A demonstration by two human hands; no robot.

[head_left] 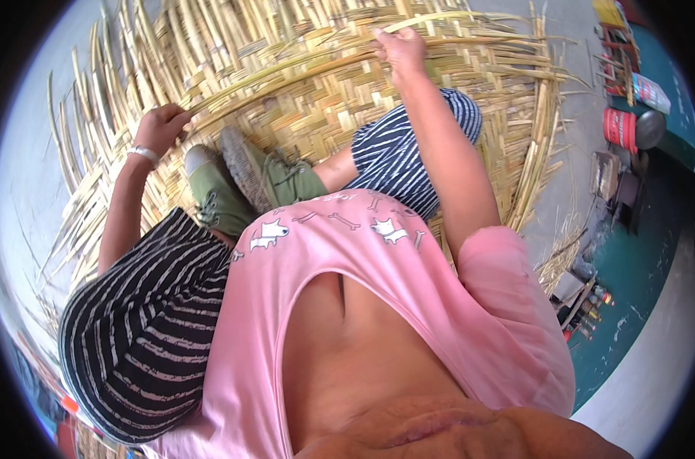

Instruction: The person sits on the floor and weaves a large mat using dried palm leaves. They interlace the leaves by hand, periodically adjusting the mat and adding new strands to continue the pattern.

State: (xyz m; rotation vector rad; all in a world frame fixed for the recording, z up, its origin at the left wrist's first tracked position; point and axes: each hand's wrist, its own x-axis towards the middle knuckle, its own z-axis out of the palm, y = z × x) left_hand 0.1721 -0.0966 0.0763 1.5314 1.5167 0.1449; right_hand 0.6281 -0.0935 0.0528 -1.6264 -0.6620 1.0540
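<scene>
A long split reed strip (286, 75) stretches between my two hands, across a woven reed mat (363, 96). My left hand (161, 128), a pale bracelet at its wrist, is closed on the strip's left end by the loose reeds. Farther right and away from me, my right hand (402, 53) pinches the strip near the mat's upper right. The mat's woven part lies under the strip and around my legs. Unwoven reed ends (125, 84) fan out at the far left. Both sets of fingertips are partly hidden.
My green shoes (223, 195) and striped trouser legs (409, 145) rest on the mat. Along the right, by a green wall band (631, 306), stand a red tub (620, 128), a dark round object (650, 130) and assorted small items. Loose straw (566, 249) lies beside the mat's right edge.
</scene>
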